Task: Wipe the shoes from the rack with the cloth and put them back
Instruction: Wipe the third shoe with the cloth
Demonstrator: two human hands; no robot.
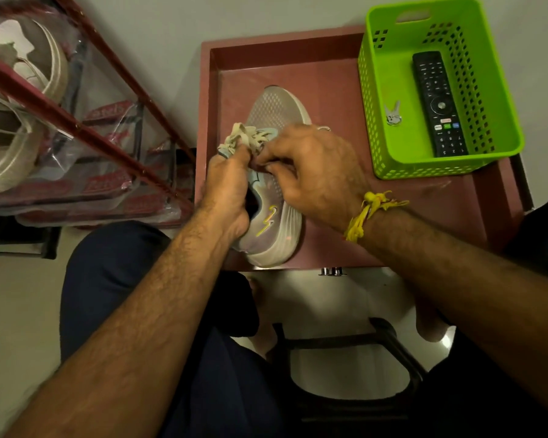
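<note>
Both hands, left and right, have fingers curled, pinching the shoe laces.

A grey shoe lies in a reddish tray, toe toward 12 o'clock. The left hand grips its collar at the 9 o'clock side, thumb up by the laces. The right hand, a yellow thread at its wrist, pinches at the tongue. At 2 o'clock a green basket holds a remote. At 10 o'clock stands the rack with pale shoes.
</note>
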